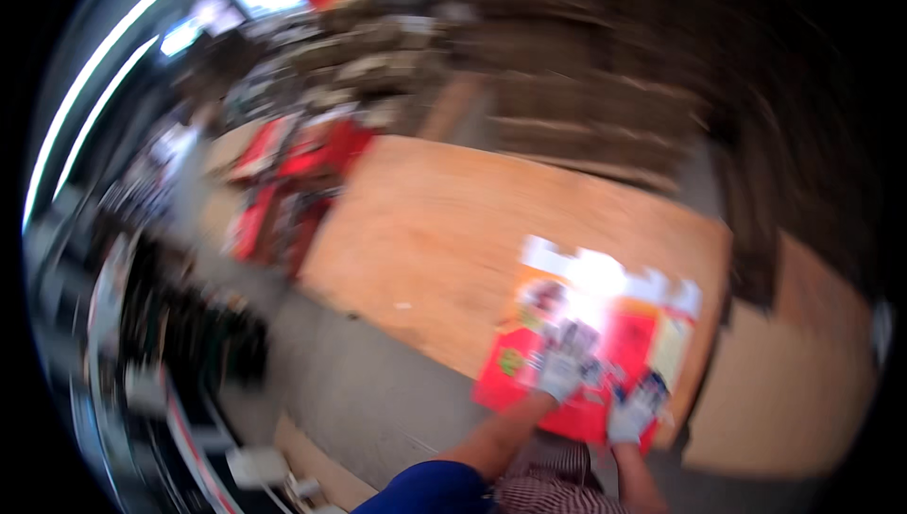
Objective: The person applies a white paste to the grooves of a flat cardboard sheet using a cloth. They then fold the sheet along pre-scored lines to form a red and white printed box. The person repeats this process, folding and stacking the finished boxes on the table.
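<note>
A flat, die-cut cardboard box blank [628, 334], red with white and orange printing, lies at the near right end of a wooden table. Its far edge has white notched flaps, and a bright glare sits on its middle. My left hand [563, 368], in a white glove with dark fingertips, rests on the blank with its fingers stretched out. Close to the blank's near right edge, my right hand [639, 408], gloved alike, lies on it with thumb and fingers apart. Motion blur hides the finer contact of the fingertips.
The wooden table [425, 221] stretches away to the left. Red boxes [316, 150] are piled at its far left end. Stacks of brown cardboard [590, 89] stand behind it. A brown cardboard sheet [775, 401] is at the right. Dark stacked items [203, 325] stand across the grey floor.
</note>
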Demonstrator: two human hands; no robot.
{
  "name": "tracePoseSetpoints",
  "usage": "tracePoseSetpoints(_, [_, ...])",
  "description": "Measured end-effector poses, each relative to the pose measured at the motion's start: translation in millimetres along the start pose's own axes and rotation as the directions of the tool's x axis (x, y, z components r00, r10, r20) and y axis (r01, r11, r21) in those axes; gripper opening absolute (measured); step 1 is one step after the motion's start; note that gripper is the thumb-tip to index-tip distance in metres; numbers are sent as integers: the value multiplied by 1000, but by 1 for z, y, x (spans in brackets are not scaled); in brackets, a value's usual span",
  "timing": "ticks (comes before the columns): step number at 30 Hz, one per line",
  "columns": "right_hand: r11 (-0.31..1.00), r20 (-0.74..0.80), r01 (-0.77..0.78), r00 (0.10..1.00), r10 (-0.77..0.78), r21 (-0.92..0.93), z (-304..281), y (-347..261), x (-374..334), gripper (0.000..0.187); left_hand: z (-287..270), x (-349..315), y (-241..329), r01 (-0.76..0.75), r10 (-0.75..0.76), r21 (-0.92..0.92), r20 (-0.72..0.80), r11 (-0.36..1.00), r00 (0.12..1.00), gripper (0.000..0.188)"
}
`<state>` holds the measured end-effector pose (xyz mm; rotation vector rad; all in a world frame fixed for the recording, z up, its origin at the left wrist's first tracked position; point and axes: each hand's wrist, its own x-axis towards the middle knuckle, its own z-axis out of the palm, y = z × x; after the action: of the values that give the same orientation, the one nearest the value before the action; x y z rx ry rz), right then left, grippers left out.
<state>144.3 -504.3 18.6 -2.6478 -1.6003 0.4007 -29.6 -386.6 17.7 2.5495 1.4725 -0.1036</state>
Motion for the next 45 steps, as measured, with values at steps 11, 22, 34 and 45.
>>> tracePoseSetpoints(11, [940, 4, 272, 960, -279, 206, -69, 25, -57, 67, -17, 12, -34, 161, -155, 38, -128, 986, 980, 72])
tracePoseSetpoints(22, [925, 211, -241, 927, 309, -295, -92, 90, 39, 110, -37, 4, -48, 146, -147, -21, -55, 989, 988, 74])
tracePoseSetpoints(34, [961, -61, -120, 992, 108, -248, -174, 119, 15, 63, -28, 7, -47, 102, -113, -82, -140, 991, 984, 77])
tracePoseSetpoints(45, [514, -439, 230, 835, 332, 826, -411, 61, -60, 44, -25, 0, -66, 26, -131, -331, -299, 943, 945, 62])
